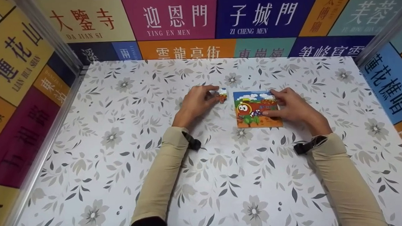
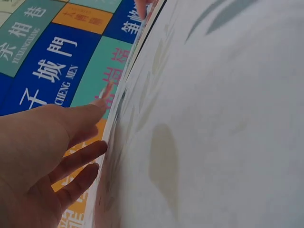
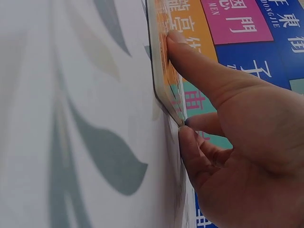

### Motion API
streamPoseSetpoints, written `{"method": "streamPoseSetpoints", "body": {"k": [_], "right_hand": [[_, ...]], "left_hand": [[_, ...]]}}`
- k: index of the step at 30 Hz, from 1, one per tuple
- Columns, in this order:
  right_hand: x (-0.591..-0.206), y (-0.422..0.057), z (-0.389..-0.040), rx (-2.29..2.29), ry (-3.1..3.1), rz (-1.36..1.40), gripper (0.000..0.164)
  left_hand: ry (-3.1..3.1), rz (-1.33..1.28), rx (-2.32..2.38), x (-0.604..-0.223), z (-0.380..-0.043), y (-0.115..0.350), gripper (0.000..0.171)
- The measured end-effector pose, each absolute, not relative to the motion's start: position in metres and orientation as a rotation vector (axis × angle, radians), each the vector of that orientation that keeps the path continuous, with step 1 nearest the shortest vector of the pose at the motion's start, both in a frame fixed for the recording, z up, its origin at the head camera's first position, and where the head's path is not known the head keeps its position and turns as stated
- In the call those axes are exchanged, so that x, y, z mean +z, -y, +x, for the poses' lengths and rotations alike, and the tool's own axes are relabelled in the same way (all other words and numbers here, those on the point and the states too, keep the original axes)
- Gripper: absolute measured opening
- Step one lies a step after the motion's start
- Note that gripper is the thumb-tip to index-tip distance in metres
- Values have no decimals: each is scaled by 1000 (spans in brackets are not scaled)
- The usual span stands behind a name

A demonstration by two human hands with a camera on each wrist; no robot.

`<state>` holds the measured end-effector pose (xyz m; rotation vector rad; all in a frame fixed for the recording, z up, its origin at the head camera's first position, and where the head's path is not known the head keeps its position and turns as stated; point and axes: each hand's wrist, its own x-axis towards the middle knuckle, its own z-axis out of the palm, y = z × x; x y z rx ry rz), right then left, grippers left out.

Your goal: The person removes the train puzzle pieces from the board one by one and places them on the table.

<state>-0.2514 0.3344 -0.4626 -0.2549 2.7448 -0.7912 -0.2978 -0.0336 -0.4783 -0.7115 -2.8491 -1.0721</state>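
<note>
In the head view a square jigsaw puzzle (image 1: 255,120) lies on the table, its picture showing a red big-eyed cartoon figure, a green plant and a blue sky. My right hand (image 1: 294,105) holds its right side, thumb on the picture and fingers at the edge and upper corner. The right wrist view shows that thumb on the puzzle board (image 3: 164,71) and the fingertips at its corner. Left of the puzzle, my left hand (image 1: 197,103) pinches a small puzzle piece (image 1: 222,95) between thumb and index finger. In the left wrist view the left hand's (image 2: 52,152) other fingers are spread.
A white cloth with grey flowers and leaves covers the table (image 1: 224,186). Colourful panels (image 1: 173,17) with Chinese lettering stand along the back and both sides. Metal posts (image 1: 62,41) mark the back corners. Each wrist wears a black strap (image 1: 192,141).
</note>
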Motion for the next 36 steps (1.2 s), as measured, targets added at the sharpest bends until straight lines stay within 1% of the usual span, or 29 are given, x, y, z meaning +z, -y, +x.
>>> {"method": "streamPoseSetpoints", "body": {"k": [11,25,28,31,36], "right_hand": [[-462,-336,-249,-785,-2751,-269,112],[-465,-334,-251,-808,-2746,-256,113],[-466,-333,-251,-806,-2746,-254,114],[-467,-332,-251,-806,-2743,-254,115],[-466,-333,-251,-835,-2752,-299,110]], "left_hand": [[2879,-718,-915,-482,-296,31,40],[2916,-674,-949,-485,-298,26,40],[2924,-677,-955,-485,-298,26,42],[2922,-688,-959,-485,-298,25,48],[2842,-797,-1131,-481,-297,16,56]]}}
